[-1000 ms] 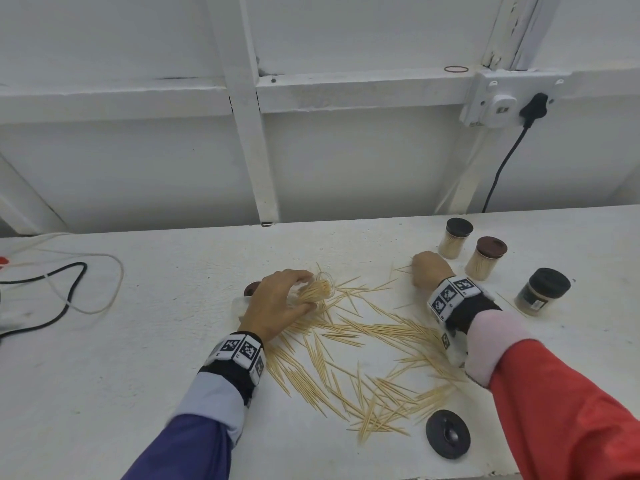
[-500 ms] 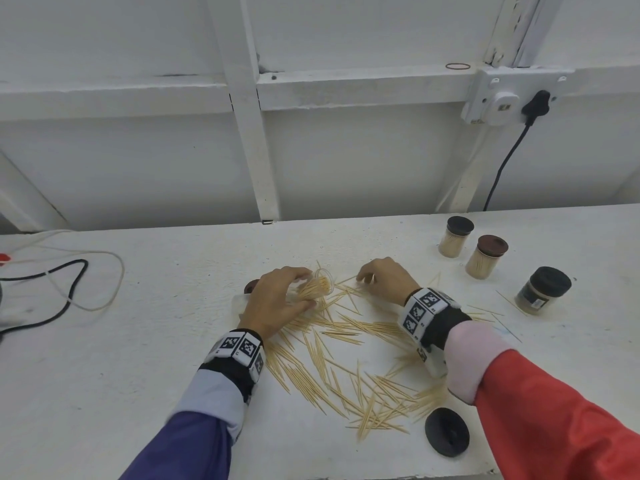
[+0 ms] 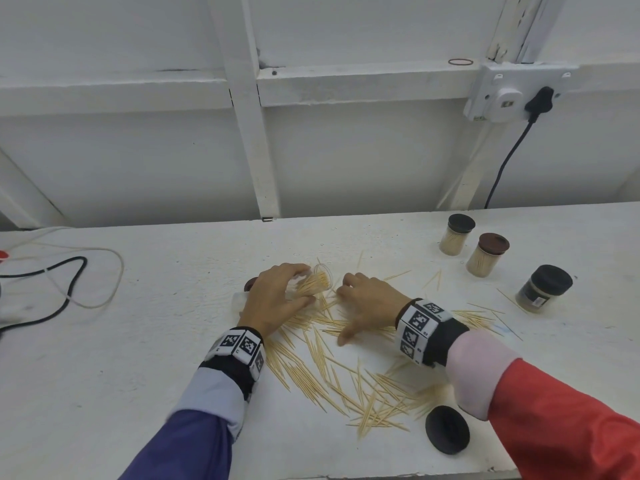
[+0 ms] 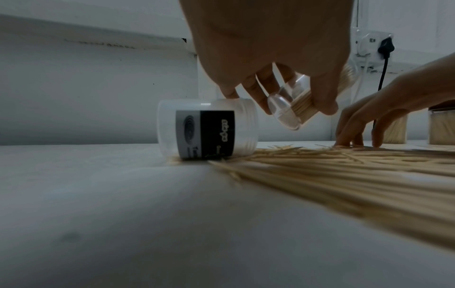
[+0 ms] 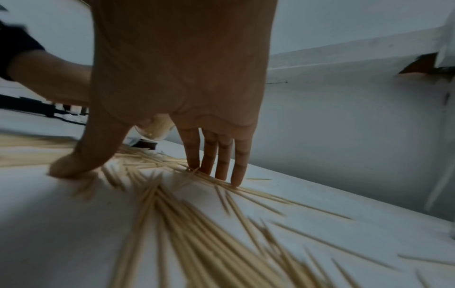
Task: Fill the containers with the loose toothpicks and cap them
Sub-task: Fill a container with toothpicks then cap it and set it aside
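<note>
My left hand point(image 3: 277, 296) grips a small clear container point(image 3: 317, 281) tilted on its side, partly filled with toothpicks; the left wrist view shows its base point(image 4: 285, 111) between the curled fingers. My right hand point(image 3: 367, 303) lies spread just right of the container's mouth, straight fingers point(image 5: 216, 155) and thumb pressing on loose toothpicks point(image 3: 346, 372) scattered over the white table point(image 3: 138, 341). A larger clear labelled jar point(image 4: 206, 130) lies on its side behind my left hand. A black lid point(image 3: 446, 429) rests near the front edge.
Two capped containers full of toothpicks point(image 3: 456, 234) point(image 3: 486, 254) and a dark-lidded jar point(image 3: 543, 288) stand at the right rear. Black and white cables point(image 3: 62, 282) lie at the left. A small dark cap point(image 3: 250, 284) peeks out behind my left hand. The wall socket point(image 3: 505, 98) holds a plug.
My right hand has swept left from near the capped containers to beside the container's mouth, and now lies spread on the toothpicks. The left hand has kept its hold on the tilted container.
</note>
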